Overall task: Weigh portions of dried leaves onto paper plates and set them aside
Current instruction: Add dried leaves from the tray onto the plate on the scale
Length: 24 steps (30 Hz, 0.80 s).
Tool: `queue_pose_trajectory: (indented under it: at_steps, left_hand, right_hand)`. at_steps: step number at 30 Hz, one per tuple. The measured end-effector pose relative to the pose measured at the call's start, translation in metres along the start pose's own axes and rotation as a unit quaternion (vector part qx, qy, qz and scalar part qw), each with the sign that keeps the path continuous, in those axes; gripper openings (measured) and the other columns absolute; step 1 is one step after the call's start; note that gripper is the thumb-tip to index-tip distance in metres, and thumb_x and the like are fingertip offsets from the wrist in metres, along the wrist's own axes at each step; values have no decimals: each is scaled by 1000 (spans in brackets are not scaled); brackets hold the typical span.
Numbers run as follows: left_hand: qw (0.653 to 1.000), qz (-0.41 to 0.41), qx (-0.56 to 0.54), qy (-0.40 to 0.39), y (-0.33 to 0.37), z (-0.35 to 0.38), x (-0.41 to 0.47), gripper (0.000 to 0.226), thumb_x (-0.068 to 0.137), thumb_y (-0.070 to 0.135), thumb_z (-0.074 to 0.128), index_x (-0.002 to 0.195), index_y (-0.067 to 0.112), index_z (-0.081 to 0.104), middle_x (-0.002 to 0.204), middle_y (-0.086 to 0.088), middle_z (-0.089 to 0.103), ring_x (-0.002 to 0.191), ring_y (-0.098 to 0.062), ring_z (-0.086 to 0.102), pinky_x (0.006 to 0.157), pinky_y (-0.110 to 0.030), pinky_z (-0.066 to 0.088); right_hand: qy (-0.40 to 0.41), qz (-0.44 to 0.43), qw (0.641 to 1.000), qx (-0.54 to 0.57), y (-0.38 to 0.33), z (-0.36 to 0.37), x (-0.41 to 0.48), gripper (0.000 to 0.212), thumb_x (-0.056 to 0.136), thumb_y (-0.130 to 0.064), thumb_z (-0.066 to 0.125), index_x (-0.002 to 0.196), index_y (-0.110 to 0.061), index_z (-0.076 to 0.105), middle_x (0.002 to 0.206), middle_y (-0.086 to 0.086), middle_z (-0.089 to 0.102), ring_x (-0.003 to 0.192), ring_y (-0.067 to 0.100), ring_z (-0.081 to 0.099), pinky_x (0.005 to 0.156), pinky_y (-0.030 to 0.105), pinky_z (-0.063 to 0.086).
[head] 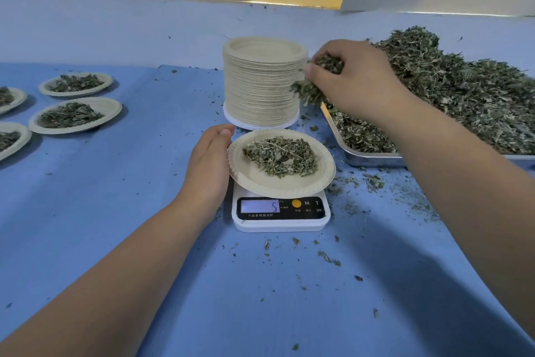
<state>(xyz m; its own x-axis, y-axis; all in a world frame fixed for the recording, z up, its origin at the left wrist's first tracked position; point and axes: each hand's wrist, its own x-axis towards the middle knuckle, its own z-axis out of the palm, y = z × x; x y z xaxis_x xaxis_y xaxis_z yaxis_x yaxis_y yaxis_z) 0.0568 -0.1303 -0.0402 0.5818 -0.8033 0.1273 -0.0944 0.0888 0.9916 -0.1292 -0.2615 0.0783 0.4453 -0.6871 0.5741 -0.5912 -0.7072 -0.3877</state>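
Note:
A paper plate point(260, 180) with a small heap of dried leaves point(282, 156) rests on a white digital scale point(280, 216) whose display reads 5. My left hand point(209, 162) lies against the plate's left rim, fingers curled along it. My right hand point(351, 79) hovers above and to the right of the plate, closed on a clump of dried leaves point(308, 93) that hangs from the fingers. A metal tray point(373, 158) at right is piled with dried leaves point(451, 87).
A tall stack of unused paper plates point(262, 81) stands just behind the scale. Several filled plates point(75, 115) lie at far left on the blue table cover point(115, 197). Leaf crumbs are scattered around the scale and tray.

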Motion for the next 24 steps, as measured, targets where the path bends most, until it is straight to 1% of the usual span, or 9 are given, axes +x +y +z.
queue_pose_trajectory:
  at_steps: [3, 8, 10, 12, 15, 18, 20, 22, 24]
  left_hand:
    - [1000, 6, 0, 1, 1, 0, -1, 35, 87, 48, 41, 110, 39, 66, 99, 34, 65, 93, 18, 58, 80, -18, 41]
    - [999, 38, 21, -9, 4, 0, -3, 31, 96, 37, 41, 114, 40, 66, 108, 33, 63, 97, 21, 54, 82, -17, 40]
    - [998, 51, 31, -12, 5, 0, -4, 33, 95, 35, 41, 116, 40, 66, 109, 34, 62, 99, 22, 52, 84, -17, 39]
    - [997, 61, 32, -21, 7, 0, -6, 32, 93, 36, 43, 113, 44, 66, 105, 37, 63, 99, 22, 53, 83, -17, 40]
    - [995, 81, 38, -39, 9, 0, -10, 28, 91, 39, 47, 103, 55, 65, 101, 37, 65, 97, 19, 56, 82, -17, 41]
    - [992, 106, 33, -54, 9, 0, -10, 26, 91, 38, 51, 109, 47, 68, 113, 23, 69, 112, 5, 59, 100, -31, 46]
    - [990, 119, 31, -70, 11, -1, -10, 29, 90, 38, 53, 112, 38, 71, 126, 14, 66, 124, -3, 55, 110, -40, 41]
    - [990, 115, 31, -76, 13, -1, -12, 33, 87, 43, 56, 115, 35, 72, 139, 10, 59, 134, -5, 48, 115, -40, 35]
    - [990, 116, 43, -72, 15, -1, -14, 28, 86, 47, 61, 109, 38, 74, 143, 13, 54, 136, -1, 44, 116, -37, 33]
  right_hand:
    - [-60, -29, 997, 42, -27, 10, -12, 20, 94, -47, 62, 97, -29, 71, 86, -15, 67, 77, 0, 58, 64, 21, 43]
    - [-144, -52, 988, 30, -48, 30, -23, 22, 94, -45, 62, 101, -26, 71, 99, -7, 70, 92, 13, 62, 81, 29, 48]
    - [-156, -55, 986, 23, -51, 34, -24, 24, 94, -46, 62, 100, -25, 71, 95, -5, 70, 84, 13, 62, 77, 30, 48]
    - [-154, -56, 986, 17, -53, 36, -25, 26, 92, -49, 63, 100, -26, 72, 92, -6, 69, 78, 9, 60, 70, 28, 43]
    - [-148, -51, 988, 16, -55, 38, -26, 30, 90, -53, 65, 97, -25, 72, 88, -5, 69, 78, 11, 60, 67, 28, 41]
    - [-144, -37, 989, 13, -54, 40, -28, 37, 86, -58, 67, 99, -24, 71, 85, -11, 63, 78, 9, 54, 64, 26, 36]
    - [-135, -30, 990, 13, -52, 42, -29, 39, 84, -60, 69, 97, -24, 71, 82, -12, 61, 77, 6, 51, 63, 23, 35]
    - [-126, -11, 991, 34, -50, 41, -29, 39, 82, -58, 73, 100, -24, 72, 87, -10, 67, 77, 7, 58, 65, 24, 39]
    - [-138, 31, 984, 110, -48, 41, -31, 36, 80, -50, 79, 104, -24, 71, 86, -2, 72, 63, 9, 66, 56, 21, 44]
